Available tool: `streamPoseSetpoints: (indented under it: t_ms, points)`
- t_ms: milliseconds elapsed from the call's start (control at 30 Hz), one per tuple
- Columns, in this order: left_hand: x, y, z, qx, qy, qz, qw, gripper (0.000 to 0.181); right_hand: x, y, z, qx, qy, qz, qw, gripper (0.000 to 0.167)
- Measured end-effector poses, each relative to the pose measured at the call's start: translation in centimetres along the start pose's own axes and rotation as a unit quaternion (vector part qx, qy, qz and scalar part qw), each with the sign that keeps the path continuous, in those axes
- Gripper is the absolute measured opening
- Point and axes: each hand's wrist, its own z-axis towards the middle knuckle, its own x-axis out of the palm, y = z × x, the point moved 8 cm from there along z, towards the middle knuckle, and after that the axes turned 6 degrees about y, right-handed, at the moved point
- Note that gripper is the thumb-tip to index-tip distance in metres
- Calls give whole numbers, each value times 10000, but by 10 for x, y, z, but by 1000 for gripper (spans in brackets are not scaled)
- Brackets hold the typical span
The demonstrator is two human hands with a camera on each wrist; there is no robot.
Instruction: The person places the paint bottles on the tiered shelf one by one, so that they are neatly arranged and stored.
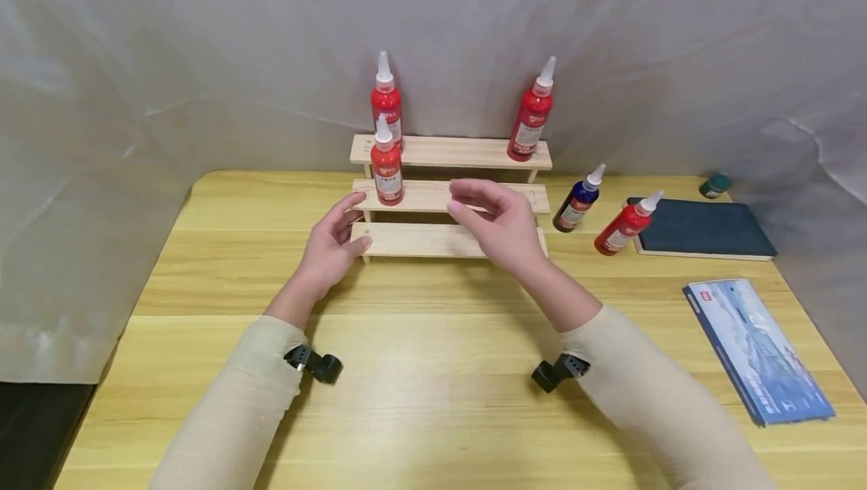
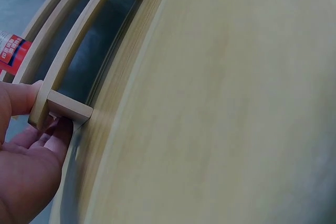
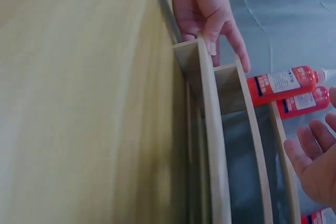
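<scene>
A three-tier wooden stand (image 1: 433, 240) sits at the back of the table. My left hand (image 1: 328, 245) grips its left end, thumb on the lowest tier and fingers around the side. Above the middle tier, my right hand (image 1: 497, 223) hovers with loosely bent fingers and nothing in them. Just left of it, a red squeeze bottle (image 1: 388, 174) with a white pointed cap stands on the middle tier. On the top tier are two more such bottles, one red bottle (image 1: 386, 102) at the left end, partly hidden, and another red bottle (image 1: 530, 125) at the right.
Right of the stand, a dark blue squeeze bottle (image 1: 576, 204) and a red squeeze bottle (image 1: 625, 228) stand on the table. Beyond them lie a dark green book (image 1: 704, 226), a small green jar (image 1: 715, 186) and a blue flat box (image 1: 759, 351). A grey curtain (image 1: 271, 38) hangs behind.
</scene>
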Motion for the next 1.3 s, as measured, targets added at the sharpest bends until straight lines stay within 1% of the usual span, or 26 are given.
streamPoseSetpoints:
  t_ms: [167, 300, 400, 533, 633, 800, 867, 967, 1033, 1200, 1300]
  points:
    - [0, 1, 1, -7, 32, -117, 9999, 71, -18, -10, -20, 67, -62, -46, 9999, 28]
    - [0, 1, 1, -14, 32, -115, 9999, 71, -37, -20, -36, 221, -203, -95, 9995, 29]
    - [1, 0, 1, 36, 20, -97, 9999, 71, -53, -26, -47, 307, -293, -130, 9990, 30]
    - [1, 0, 2, 51, 13, -41, 10000, 71, -75, -31, -61, 333, -471, -112, 9983, 32]
    - [0, 0, 1, 2, -6, 15, 10000, 71, -90, -34, -70, 345, -657, -93, 9972, 32]
    - [0, 0, 1, -38, 7, 9, 10000, 71, -112, -38, -83, 415, -877, -77, 9953, 34]
    - [0, 0, 1, -40, 19, 3, 10000, 71, -121, -40, -90, 466, -935, 31, 9945, 35]
    - [0, 1, 0, -39, 20, 13, 10000, 71, -135, -44, -99, 595, -1067, 91, 9925, 36]
    - [0, 1, 0, -23, 11, 13, 10000, 70, -146, -46, -104, 753, -1171, 85, 9902, 37]
    - [0, 0, 0, -38, 10, 38, 10000, 70, -171, -48, -116, 1107, -1533, 47, 9819, 40]
    - [0, 0, 1, -60, 16, 35, 10000, 70, -185, -46, -121, 1113, -1777, 186, 9776, 40]
